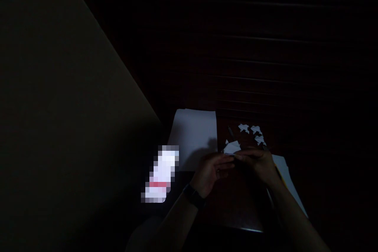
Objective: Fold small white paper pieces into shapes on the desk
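Darkness covers most of the room, with a dim plain wall [59, 86] well off to the left of the hands and dark boards [251, 59] beyond them. Just in front of both hands is a white folded paper [232, 148], above the dark table [230, 208]. Right hand [260, 165] has its thumb and forefinger closed on the near edge of that paper, while the left hand [208, 172] reaches in from the other side, fingers stretched out, slightly bent and close together, their tips at the same edge; it is too dark to tell whether they grip it. A dark watch [194, 196] circles the left wrist. Beyond the left hand lie white sheets [196, 134], partly in shadow, and to its left glows a bright screen [161, 173], blurred into blocks. Past the right hand sit three small paper shapes [243, 128] near one another, with a thin dark pen-like thing [230, 130] to their left. Beside the right wrist are more paper [291, 181] and a narrow yellow strip, partly hidden by the forearm.
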A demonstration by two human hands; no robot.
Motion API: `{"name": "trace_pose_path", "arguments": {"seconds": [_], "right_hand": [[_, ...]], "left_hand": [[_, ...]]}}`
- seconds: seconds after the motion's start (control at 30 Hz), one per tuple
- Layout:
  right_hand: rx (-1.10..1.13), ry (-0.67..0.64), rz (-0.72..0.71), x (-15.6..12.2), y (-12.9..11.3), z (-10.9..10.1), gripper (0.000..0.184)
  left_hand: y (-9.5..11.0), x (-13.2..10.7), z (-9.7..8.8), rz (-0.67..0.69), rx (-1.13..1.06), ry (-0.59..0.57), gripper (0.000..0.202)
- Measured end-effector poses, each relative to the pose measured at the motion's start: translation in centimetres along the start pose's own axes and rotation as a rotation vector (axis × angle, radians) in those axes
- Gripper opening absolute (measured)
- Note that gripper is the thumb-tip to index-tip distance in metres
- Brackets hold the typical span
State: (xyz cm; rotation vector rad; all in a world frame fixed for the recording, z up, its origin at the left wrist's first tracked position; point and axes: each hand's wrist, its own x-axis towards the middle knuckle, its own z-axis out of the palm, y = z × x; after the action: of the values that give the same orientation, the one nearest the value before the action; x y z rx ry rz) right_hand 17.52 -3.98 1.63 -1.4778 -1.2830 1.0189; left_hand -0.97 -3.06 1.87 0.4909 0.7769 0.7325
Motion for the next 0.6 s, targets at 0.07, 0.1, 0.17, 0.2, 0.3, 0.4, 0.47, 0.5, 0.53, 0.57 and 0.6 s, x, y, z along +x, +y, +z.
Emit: {"name": "trace_pose_path", "arguments": {"seconds": [0.07, 0.1, 0.17, 0.2, 0.3, 0.4, 0.47, 0.5, 0.53, 0.57, 0.6], "right_hand": [[-0.017, -0.029, -0.041, -0.1, -0.1, 0.1, 0.009], [-0.023, -0.034, -0.054, -0.1, -0.1, 0.1, 0.008], [-0.039, -0.041, -0.066, -0.2, 0.0, 0.2, 0.009], [-0.053, -0.043, -0.072, -0.3, 0.1, 0.3, 0.01], [-0.123, -0.021, -0.12, -0.4, 0.3, 0.4, 0.011], [-0.207, 0.002, -0.211, -0.5, 0.2, 0.5, 0.017], [-0.262, -0.002, -0.291, -0.6, 0.1, 0.7, 0.023], [-0.288, -0.01, -0.325, -0.6, 0.0, 0.7, 0.026], [-0.311, -0.016, -0.355, -0.7, -0.1, 0.8, 0.027], [-0.327, -0.015, -0.378, -0.7, -0.1, 0.8, 0.028], [-0.335, -0.013, -0.391, -0.8, -0.1, 0.9, 0.028]], "left_hand": [[0.0, 0.1, 0.0, 0.016, 0.004, 0.029, 0.032], [-0.1, 0.1, 0.0, 0.021, 0.012, 0.04, 0.032], [-0.1, 0.1, 0.0, 0.024, 0.022, 0.053, 0.033], [-0.2, 0.2, 0.0, 0.024, 0.022, 0.057, 0.033], [-0.4, 0.3, -0.1, 0.029, -0.013, 0.075, 0.031], [-0.8, 0.6, -0.2, 0.027, -0.071, 0.096, 0.03], [-1.1, 0.8, -0.4, 0.025, -0.09, 0.115, 0.029], [-1.2, 0.9, -0.4, 0.028, -0.092, 0.128, 0.029], [-1.3, 0.9, -0.5, 0.032, -0.087, 0.141, 0.029], [-1.3, 1.0, -0.5, 0.037, -0.08, 0.153, 0.029], [-1.4, 1.0, -0.6, 0.043, -0.072, 0.165, 0.029]]}}
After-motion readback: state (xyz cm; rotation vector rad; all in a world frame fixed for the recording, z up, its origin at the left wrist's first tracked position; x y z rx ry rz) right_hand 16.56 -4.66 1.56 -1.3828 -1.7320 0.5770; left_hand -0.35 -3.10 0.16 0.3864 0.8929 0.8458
